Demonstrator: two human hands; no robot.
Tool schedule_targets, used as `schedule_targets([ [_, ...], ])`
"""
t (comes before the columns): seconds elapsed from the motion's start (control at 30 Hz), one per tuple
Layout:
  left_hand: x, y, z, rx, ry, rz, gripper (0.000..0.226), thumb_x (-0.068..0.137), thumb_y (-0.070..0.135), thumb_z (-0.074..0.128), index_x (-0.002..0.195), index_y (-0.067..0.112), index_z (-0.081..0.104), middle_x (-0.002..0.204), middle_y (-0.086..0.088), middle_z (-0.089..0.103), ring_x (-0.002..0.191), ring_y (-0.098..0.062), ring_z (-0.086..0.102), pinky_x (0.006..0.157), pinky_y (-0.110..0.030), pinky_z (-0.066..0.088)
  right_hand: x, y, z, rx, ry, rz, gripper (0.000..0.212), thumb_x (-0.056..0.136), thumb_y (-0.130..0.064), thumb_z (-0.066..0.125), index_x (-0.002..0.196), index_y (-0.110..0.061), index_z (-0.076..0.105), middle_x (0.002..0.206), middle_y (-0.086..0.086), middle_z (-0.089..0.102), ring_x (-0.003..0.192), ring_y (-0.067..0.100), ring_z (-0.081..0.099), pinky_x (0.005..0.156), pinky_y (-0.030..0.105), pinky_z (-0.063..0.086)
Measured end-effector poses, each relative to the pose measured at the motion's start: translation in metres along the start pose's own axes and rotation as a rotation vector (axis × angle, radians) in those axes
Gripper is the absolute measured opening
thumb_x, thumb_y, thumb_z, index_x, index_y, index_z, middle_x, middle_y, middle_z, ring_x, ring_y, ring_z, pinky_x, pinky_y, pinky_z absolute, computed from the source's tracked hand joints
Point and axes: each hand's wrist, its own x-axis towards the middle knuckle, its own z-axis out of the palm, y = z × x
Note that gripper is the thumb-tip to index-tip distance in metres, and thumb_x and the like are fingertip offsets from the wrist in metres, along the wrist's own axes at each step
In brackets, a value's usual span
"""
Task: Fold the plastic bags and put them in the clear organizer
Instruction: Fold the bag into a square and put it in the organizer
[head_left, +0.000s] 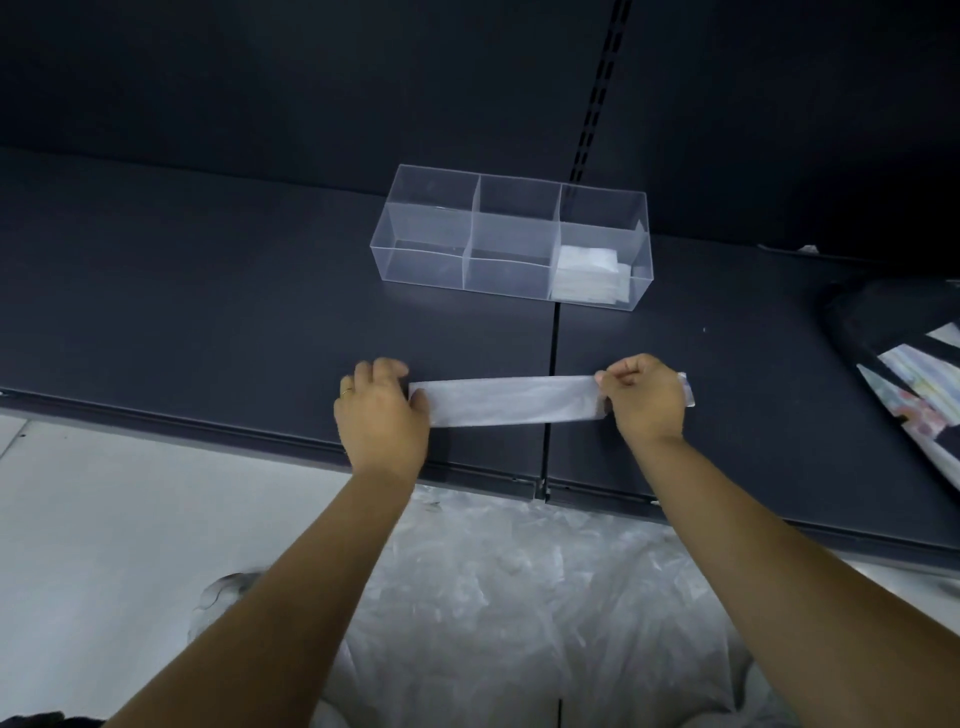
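A plastic bag (511, 401) folded into a long narrow strip lies flat on the dark shelf (208, 312). My left hand (378, 410) holds its left end, fingers curled over the edge. Fingers and thumb of my right hand (643, 397) pinch the strip near its right end, and a short tip sticks out beyond the hand. Behind it stands the clear organizer (511, 236) with several compartments. A stack of folded bags (589, 273) fills its front right compartment; the other compartments look empty.
A heap of loose plastic bags (519, 597) lies on the floor below the shelf's front edge. At the right edge, a dark bag with colourful printed items (914, 374) rests on the shelf. A slotted upright (597, 93) runs up the back wall.
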Motion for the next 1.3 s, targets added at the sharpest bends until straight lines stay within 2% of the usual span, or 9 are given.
schedule_targets([
  [0.1,-0.018,0.017,0.014,0.042,0.039,0.429,0.032,0.078,-0.008,0.061,0.109,0.001,0.066,0.113,-0.022,0.062,0.101,-0.041,0.058,0.090,-0.046,0.046,-0.008,-0.011,0.001,-0.123,0.075,-0.026,0.009,0.086,-0.019,0.068,0.087,-0.012,0.061,0.088,0.007,0.067,0.082,0.024,0.062,0.070,0.031,0.047],
  [0.2,-0.033,0.020,0.035,0.131,-0.300,0.485,0.046,0.103,0.021,0.034,0.146,0.006,0.033,0.155,-0.012,0.028,0.145,-0.027,0.020,0.120,-0.037,0.008,-0.030,-0.025,0.008,-0.286,0.244,-0.423,0.007,0.087,-0.009,0.061,0.092,-0.009,0.066,0.097,0.014,0.061,0.091,0.032,0.055,0.081,0.039,0.043],
  [0.3,-0.039,0.007,0.051,0.343,-0.398,0.457,0.061,0.100,0.046,0.006,0.152,0.016,-0.007,0.161,-0.003,-0.010,0.147,-0.020,-0.014,0.119,-0.039,-0.009,-0.061,-0.032,0.033,-0.295,-0.228,-0.701,0.031,0.096,-0.012,0.048,0.125,-0.008,0.059,0.132,0.013,0.053,0.123,0.028,0.046,0.107,0.031,0.031],
  [0.37,-0.041,0.000,0.055,0.438,-0.395,0.496,0.066,0.092,0.051,-0.007,0.148,0.018,-0.022,0.158,-0.003,-0.021,0.144,-0.022,-0.024,0.118,-0.042,-0.012,-0.069,-0.019,0.047,-0.471,-0.494,-0.704,0.051,0.103,-0.032,0.034,0.149,-0.011,0.029,0.158,0.005,0.023,0.146,0.018,0.017,0.119,0.028,0.008],
  [0.5,-0.037,-0.009,0.053,0.452,-0.370,0.501,0.073,0.087,0.060,-0.010,0.151,0.024,-0.015,0.160,-0.007,-0.016,0.145,-0.031,-0.017,0.119,-0.044,-0.008,-0.045,0.017,0.025,-0.775,-0.427,-0.694,0.066,0.100,-0.051,0.019,0.153,-0.018,-0.002,0.161,-0.003,-0.008,0.147,0.011,-0.013,0.118,0.031,-0.012],
  [0.73,-0.029,-0.022,0.044,0.463,-0.328,0.454,0.082,0.083,0.069,-0.014,0.153,0.029,-0.004,0.160,-0.014,-0.006,0.147,-0.036,-0.008,0.118,-0.043,-0.005,0.012,0.054,-0.050,-0.772,-0.295,-0.482,0.058,0.103,-0.040,0.028,0.153,-0.017,0.012,0.162,-0.002,0.006,0.148,0.014,0.002,0.118,0.030,-0.004],
  [0.87,-0.029,-0.022,0.046,0.480,-0.309,0.452,0.081,0.079,0.069,-0.019,0.150,0.030,-0.013,0.160,-0.013,-0.010,0.146,-0.034,-0.011,0.116,-0.041,-0.010,0.032,0.042,-0.063,-0.546,-0.129,-0.407,0.033,0.093,-0.025,0.059,0.125,-0.015,0.058,0.132,0.005,0.048,0.123,0.029,0.041,0.101,0.036,0.029],
  [1.07,-0.029,-0.024,0.047,0.460,-0.304,0.449,0.073,0.082,0.069,-0.017,0.145,0.033,-0.020,0.161,-0.012,-0.008,0.147,-0.032,-0.010,0.117,-0.041,-0.010,0.039,0.030,-0.065,-0.493,-0.203,-0.412,0.008,0.085,-0.015,0.069,0.079,-0.011,0.064,0.097,0.002,0.055,0.095,0.022,0.050,0.085,0.032,0.040],
  [1.3,-0.023,-0.017,0.037,0.506,-0.310,0.589,0.076,0.086,0.069,-0.006,0.152,0.030,0.000,0.161,-0.013,0.004,0.147,-0.035,0.001,0.117,-0.052,-0.003,0.025,0.026,-0.100,-0.118,-0.552,0.053,0.017,0.084,-0.010,0.072,0.099,-0.011,0.064,0.069,0.005,0.066,0.054,0.004,0.056,0.054,0.016,0.043],
])
